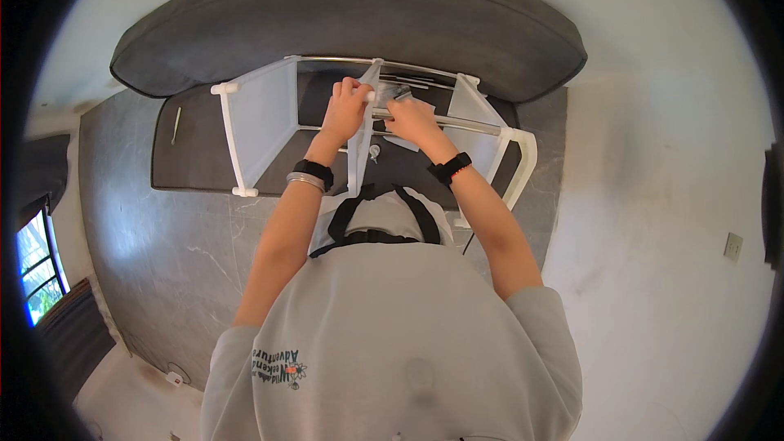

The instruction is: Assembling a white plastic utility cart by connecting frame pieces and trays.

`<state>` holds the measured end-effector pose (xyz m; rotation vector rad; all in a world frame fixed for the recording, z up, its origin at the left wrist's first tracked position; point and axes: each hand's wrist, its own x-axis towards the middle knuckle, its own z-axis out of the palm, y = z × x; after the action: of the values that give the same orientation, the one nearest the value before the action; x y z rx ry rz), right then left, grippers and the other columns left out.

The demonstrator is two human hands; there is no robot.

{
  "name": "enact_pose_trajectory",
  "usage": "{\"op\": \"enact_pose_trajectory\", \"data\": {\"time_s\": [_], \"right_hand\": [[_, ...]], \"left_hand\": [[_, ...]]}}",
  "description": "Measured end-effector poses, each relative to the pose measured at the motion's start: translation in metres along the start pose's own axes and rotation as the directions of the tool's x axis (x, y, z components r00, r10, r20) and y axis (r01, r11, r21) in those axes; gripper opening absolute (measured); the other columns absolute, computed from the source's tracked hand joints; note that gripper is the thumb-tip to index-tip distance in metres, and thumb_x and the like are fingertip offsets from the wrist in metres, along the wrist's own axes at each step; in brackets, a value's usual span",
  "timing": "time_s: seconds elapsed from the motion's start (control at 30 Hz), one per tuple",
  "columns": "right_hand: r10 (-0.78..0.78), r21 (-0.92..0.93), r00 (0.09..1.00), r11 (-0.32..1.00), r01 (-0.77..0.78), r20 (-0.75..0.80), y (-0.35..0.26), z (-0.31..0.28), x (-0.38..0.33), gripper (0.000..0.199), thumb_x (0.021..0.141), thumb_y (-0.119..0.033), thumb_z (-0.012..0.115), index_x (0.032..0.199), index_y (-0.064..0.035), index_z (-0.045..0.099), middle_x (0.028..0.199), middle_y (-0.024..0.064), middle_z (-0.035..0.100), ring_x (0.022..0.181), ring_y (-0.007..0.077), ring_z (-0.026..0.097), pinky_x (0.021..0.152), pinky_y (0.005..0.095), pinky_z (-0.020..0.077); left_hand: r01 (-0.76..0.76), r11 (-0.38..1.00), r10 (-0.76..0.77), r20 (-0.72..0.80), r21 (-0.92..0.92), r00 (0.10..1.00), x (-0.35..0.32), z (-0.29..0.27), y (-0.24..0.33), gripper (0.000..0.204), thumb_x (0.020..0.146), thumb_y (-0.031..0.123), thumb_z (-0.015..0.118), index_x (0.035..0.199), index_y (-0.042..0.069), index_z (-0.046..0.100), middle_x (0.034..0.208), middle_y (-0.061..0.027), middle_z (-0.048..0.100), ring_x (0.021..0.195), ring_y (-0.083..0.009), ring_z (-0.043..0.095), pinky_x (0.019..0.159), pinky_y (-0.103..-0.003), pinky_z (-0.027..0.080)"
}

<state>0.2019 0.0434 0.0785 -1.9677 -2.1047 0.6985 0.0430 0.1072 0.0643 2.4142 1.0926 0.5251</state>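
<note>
White rack frame (261, 118), metal rod (457, 122) under right hand (411, 118)

shiny metal rods (441, 121) on a white plastic rack (233, 135), matt grey fabric sofa (343, 16), polished marble-look floor (155, 229).

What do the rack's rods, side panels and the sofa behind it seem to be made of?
The rods look like polished metal: thin, silvery and glinting. The side panels seem to be white plastic with a matte, slightly see-through face in a thicker white frame. The sofa looks covered in dark grey fabric, soft and dull, perhaps suede-like; I can't tell closer.
</note>
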Motion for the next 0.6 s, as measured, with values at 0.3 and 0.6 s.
{"op": "enact_pose_trajectory", "data": {"time_s": [0.3,0.6], "right_hand": [[-0.003,0.008,0.998,1.000,0.004,-0.064,0.000,0.002,-0.005,0.020,0.070,-0.022,0.059,0.077,-0.0031,0.058,0.070,0.0157,0.062,0.069,0.0326,0.062,0.061,0.0424,0.0482],[0.060,-0.135,0.939,0.984,-0.112,-0.339,0.010,0.012,-0.016,0.017,0.067,-0.015,0.061,0.080,-0.0054,0.059,0.070,0.0106,0.062,0.069,0.0262,0.061,0.066,0.0391,0.0436]], "left_hand": [[0.014,0.987,-0.027,-0.078,-0.160,0.997,-0.027,-0.020,-0.005,0.058,0.072,0.005,0.063,0.123,0.004,0.038,0.121,-0.0182,0.036,0.109,-0.0354,0.042,0.090,-0.038,0.039],[0.360,0.855,-0.294,0.223,-0.373,0.929,-0.081,0.010,-0.015,0.035,0.080,0.016,0.061,0.109,-0.002,0.054,0.094,-0.0176,0.063,0.085,-0.0248,0.063,0.072,-0.033,0.049]]}}
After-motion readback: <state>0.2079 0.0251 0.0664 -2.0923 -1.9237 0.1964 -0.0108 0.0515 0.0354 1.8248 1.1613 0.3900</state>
